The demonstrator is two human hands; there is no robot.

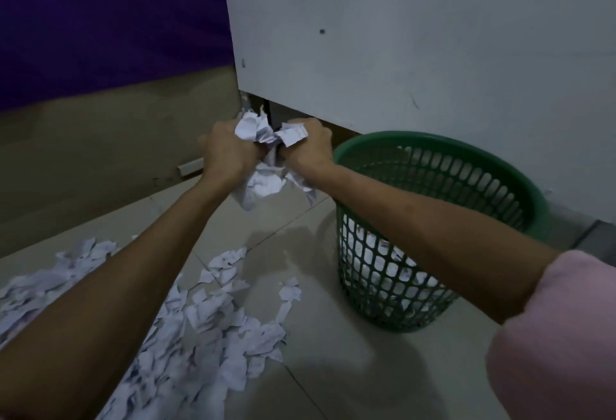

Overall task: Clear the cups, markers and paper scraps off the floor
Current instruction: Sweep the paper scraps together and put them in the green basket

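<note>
Clutching a crumpled bundle of paper scraps [263, 166] between both hands, raised off the floor just above centre of view. Left hand [226, 149] at ten o'clock of the bundle, fingers curled tight round its upper left part; right hand [308, 149] at two o'clock of it, fingers likewise curled and closed on the paper. Knuckles of the two hands nearly meeting, white paper bulging out above them and hanging down below. Both forearms bare, reaching up from the bottom edge; a pink sleeve [560, 336] pushed up on the right arm at five o'clock.

Standing on the floor tiles [333, 369] at four o'clock of the bundle, just beside the right forearm: a green mesh bin [393, 306], upright, with white paper showing through its lattice low down inside. Lying loose on the tiles at seven o'clock, under and beside the left forearm: a wide scatter of torn scraps [213, 329], well apart from the bin's foot. Behind the hands, from twelve to three o'clock, a white panel [400, 46] raised off the floor; at ten o'clock, a purple surface [100, 19] above a tan strip.
</note>
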